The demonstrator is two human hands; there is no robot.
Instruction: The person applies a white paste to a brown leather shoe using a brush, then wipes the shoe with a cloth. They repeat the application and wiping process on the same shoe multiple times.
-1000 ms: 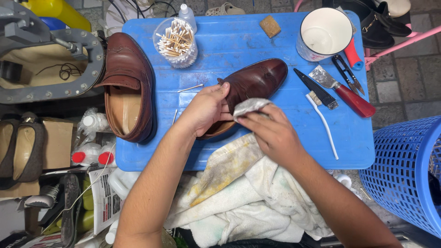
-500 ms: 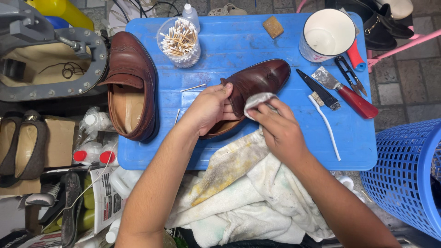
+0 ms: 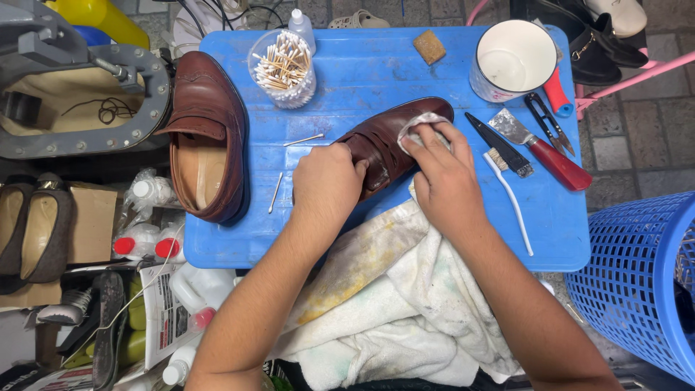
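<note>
Cotton swabs (image 3: 279, 61) fill clear cup (image 3: 289, 90); mug (image 3: 512, 58) empty.

The light is bright and soft, and it spreads evenly over the blue table (image 3: 376, 72). Shadows are small and pale, sitting close under the things. The brown shoe (image 3: 394, 137) has a little shine on its toe. The white cup (image 3: 515, 58) looks very bright inside. The picture is sharp in the middle. Things at the left edge look a bit stretched and darker.
</note>
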